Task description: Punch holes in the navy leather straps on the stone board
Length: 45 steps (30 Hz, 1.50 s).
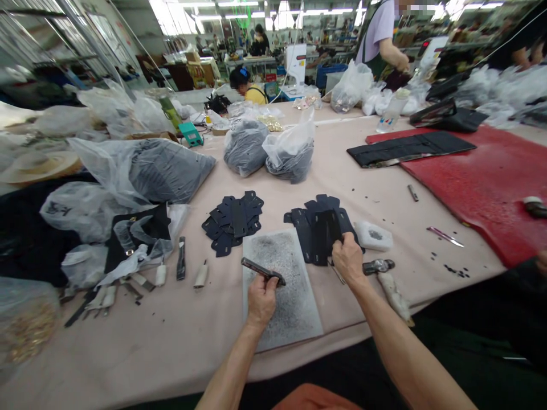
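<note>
My left hand (261, 298) is closed around a slim dark metal punch tool (262, 271), held over a grey, pitted cutting pad (280, 285) on the table. My right hand (347, 259) pinches the near edge of a dark leather piece on top of the right pile of cut pieces (318, 228). A second pile of the same dark cut pieces (234, 221) lies to the left of it, behind the pad. A hammer (387, 279) with a wrapped handle rests just right of my right wrist.
Plastic bags of dark parts (273, 151) stand at mid-table, and more bags (128, 176) at the left. Several hand tools (182, 259) lie at the left front. A red mat (482, 182) with black leather strips covers the right. Other people work at the far tables.
</note>
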### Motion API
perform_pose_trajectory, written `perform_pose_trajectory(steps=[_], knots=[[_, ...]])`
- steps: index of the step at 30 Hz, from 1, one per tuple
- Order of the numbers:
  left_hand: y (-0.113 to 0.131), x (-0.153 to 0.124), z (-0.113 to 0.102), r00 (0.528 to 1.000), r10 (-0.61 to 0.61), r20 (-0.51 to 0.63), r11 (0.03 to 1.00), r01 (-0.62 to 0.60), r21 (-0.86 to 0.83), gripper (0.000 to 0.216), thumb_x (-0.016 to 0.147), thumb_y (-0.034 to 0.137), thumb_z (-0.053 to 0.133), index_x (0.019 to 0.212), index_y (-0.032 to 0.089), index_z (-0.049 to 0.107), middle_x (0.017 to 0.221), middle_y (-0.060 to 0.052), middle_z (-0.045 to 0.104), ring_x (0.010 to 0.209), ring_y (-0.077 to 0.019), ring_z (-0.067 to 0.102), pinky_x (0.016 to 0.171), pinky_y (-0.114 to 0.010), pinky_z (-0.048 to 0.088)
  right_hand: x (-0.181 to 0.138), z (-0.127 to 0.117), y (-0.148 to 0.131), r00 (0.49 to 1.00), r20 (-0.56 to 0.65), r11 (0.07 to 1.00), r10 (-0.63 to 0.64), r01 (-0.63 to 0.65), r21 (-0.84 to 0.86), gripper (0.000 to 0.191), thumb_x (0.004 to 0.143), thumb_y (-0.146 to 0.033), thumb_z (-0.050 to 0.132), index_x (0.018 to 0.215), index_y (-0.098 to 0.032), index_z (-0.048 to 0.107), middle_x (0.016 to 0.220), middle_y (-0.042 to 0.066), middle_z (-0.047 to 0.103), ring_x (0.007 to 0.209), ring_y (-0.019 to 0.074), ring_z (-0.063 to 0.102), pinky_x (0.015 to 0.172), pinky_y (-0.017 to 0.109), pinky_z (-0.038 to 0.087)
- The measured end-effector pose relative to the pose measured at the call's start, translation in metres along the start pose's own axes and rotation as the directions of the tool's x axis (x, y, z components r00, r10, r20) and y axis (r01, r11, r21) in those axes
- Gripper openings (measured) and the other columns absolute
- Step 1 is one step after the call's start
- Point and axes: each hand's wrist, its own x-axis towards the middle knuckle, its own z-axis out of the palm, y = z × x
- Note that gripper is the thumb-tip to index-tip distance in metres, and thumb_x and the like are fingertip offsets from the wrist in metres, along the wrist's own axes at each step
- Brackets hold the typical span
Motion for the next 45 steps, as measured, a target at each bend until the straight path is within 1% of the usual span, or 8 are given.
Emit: perform_pose_trajectory(steps=[7,13,19,23,26,30,38,45], knots=[[0.016,0.002,0.004,0.997,-0.08,0.014,0.989,0.081,-0.123,0.05,0.076,0.053,0.056,0.096,0.008,0.066,0.094,-0.01,0.065,0.089,-0.0195,0.062,0.082,-0.032,0.051,-0.005,0.004,0.02,0.97,0.191,0.988,-0.152,0.15,0.022,0.049,0.083,-0.014,0.04,0.128,-0.023,0.055,0.093,0.008,0.064,0.093,0.0272,0.061,0.076,0.031,0.034],[0.07,0.038,0.077,0.965,0.041,0.26,0.818,0.117,-0.563,0.04,0.078,0.037,0.06,0.099,0.003,0.06,0.098,-0.014,0.066,0.087,-0.0159,0.064,0.086,-0.028,0.052,-0.01,0.013,0.024,0.959,0.199,0.979,-0.204,0.194,0.065,0.051,0.084,-0.013,0.039,0.133,-0.016,0.054,0.097,0.012,0.064,0.093,0.0282,0.059,0.08,0.032,0.036],[0.065,0.07,0.133,0.972,-0.033,0.235,0.951,0.103,-0.293,0.024,0.081,0.026,0.057,0.096,0.009,0.062,0.091,-0.007,0.066,0.079,-0.0114,0.06,0.075,-0.022,0.046,-0.008,0.015,0.038,0.964,0.197,0.969,-0.179,0.138,0.205,0.049,0.081,-0.011,0.042,0.127,-0.011,0.06,0.107,0.015,0.063,0.099,0.0276,0.057,0.088,0.034,0.039],[0.075,0.061,0.129,0.963,0.04,0.268,0.978,0.018,-0.21,0.021,0.082,0.017,0.055,0.1,0.01,0.063,0.096,-0.004,0.066,0.085,-0.0094,0.06,0.081,-0.02,0.046,-0.006,0.003,0.068,0.986,0.164,0.912,-0.035,-0.036,0.408,0.044,0.082,-0.019,0.043,0.122,-0.014,0.06,0.102,0.007,0.065,0.089,0.0172,0.062,0.075,0.025,0.045],[0.079,0.055,0.128,0.947,0.046,0.319,0.955,0.051,-0.291,0.021,0.08,0.014,0.055,0.099,0.007,0.063,0.097,-0.007,0.067,0.085,-0.01,0.061,0.081,-0.021,0.048,-0.011,-0.012,0.082,0.981,0.177,0.723,0.084,-0.182,0.666,0.047,0.079,-0.03,0.05,0.123,-0.014,0.056,0.096,0.007,0.066,0.077,0.0171,0.062,0.065,0.026,0.047],[0.074,0.058,0.112,0.957,0.043,0.287,0.87,0.105,-0.481,0.03,0.08,0.027,0.058,0.097,0.004,0.062,0.098,-0.014,0.067,0.085,-0.0164,0.065,0.084,-0.031,0.053,-0.033,-0.023,0.067,0.975,0.219,0.587,-0.028,-0.161,0.794,0.05,0.079,-0.034,0.054,0.126,-0.016,0.054,0.103,0.007,0.065,0.077,0.0161,0.061,0.067,0.027,0.049],[0.052,0.055,0.023,0.996,-0.053,-0.072,0.888,0.014,-0.46,0.042,0.076,0.04,0.063,0.096,0.004,0.059,0.092,-0.012,0.066,0.082,-0.0163,0.066,0.084,-0.032,0.056,-0.108,0.014,0.008,0.91,0.392,0.818,-0.137,-0.12,0.563,0.059,0.083,-0.026,0.048,0.141,-0.016,0.045,0.098,0.006,0.061,0.094,0.0195,0.059,0.088,0.033,0.045],[0.026,0.028,0.032,1.0,-0.017,0.008,0.987,0.018,-0.159,0.033,0.082,0.037,0.056,0.095,0.009,0.067,0.093,-0.007,0.067,0.085,-0.0145,0.062,0.083,-0.027,0.05,-0.128,0.03,0.007,0.933,0.264,0.959,-0.244,0.192,0.207,0.052,0.092,-0.032,0.044,0.14,-0.013,0.047,0.12,0.009,0.055,0.11,0.0244,0.055,0.097,0.036,0.04]])
